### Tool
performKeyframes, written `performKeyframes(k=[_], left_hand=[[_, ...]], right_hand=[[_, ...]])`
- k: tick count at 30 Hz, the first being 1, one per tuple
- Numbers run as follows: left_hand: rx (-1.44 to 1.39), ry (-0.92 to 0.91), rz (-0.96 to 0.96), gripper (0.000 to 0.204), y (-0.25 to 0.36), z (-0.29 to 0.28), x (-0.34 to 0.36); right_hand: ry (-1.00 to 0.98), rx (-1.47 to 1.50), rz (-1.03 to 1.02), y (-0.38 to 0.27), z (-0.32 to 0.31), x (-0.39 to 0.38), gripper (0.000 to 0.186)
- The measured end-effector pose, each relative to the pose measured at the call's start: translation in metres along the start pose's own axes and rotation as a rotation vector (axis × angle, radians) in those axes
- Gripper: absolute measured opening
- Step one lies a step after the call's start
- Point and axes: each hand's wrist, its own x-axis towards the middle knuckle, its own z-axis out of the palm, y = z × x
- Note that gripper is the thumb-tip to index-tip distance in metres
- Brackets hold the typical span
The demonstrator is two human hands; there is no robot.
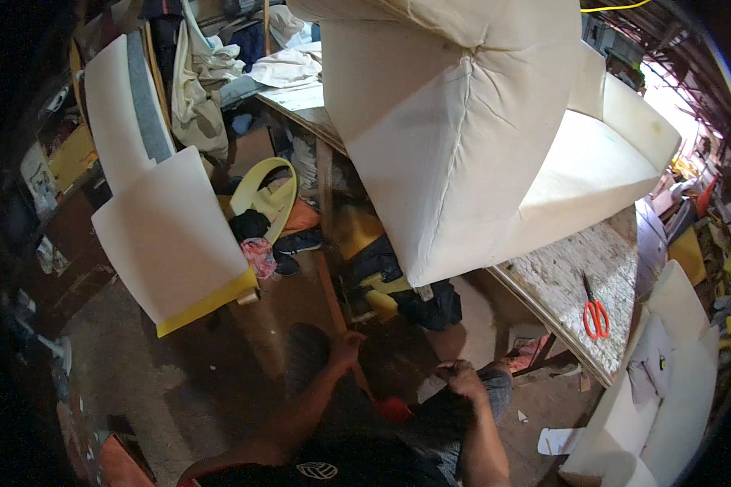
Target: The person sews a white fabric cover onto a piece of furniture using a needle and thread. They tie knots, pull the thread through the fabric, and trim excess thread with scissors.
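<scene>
My left hand (pixel 347 349) is low in front of me, its fingers drawn in, over a thin wooden strip (pixel 330 290). Whether it grips that strip or something small, I cannot tell. To the right, by my knee, my right hand (pixel 461 378) has its fingers curled together; anything in them is too small to make out. Beyond both hands, a large cream upholstered sofa piece (pixel 455 154) rests tilted on a worn worktable (pixel 564 280), with a seam running down its corner. Orange-handled scissors (pixel 595 318) lie on the tabletop, apart from my hands.
A cream padded panel (pixel 175 235) stands at left, beside another curved panel (pixel 122 105). Below the table lie dark cloth (pixel 430 307) and foam scraps. A yellow foam ring (pixel 278 191) sits behind. Another cream sofa piece (pixel 658 381) is at right. Something red (pixel 393 409) lies near my lap.
</scene>
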Motion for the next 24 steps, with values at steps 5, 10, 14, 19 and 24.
performKeyframes(k=[5, 10, 14, 19, 24], left_hand=[[-0.169, 0.007, -0.163, 0.024, 0.008, 0.000, 0.008], [-0.641, 0.073, 0.069, 0.022, 0.001, -0.036, 0.026], [-0.391, 0.157, 0.256, 0.021, 0.087, -0.077, -0.013], [-0.494, 0.113, 0.184, 0.019, 0.173, -0.086, -0.014], [-0.534, 0.251, 0.132, 0.020, 0.270, -0.043, -0.048]], right_hand=[[0.077, -0.109, -0.105, 0.042, -0.033, 0.014, 0.024], [0.177, -0.312, -0.332, 0.089, 0.016, 0.038, 0.024], [0.167, -0.421, -0.148, 0.066, 0.057, 0.035, 0.021], [0.262, -0.333, -0.250, 0.138, 0.065, 0.042, 0.019], [0.330, -0.054, -0.133, 0.030, 0.011, 0.019, 0.023]])
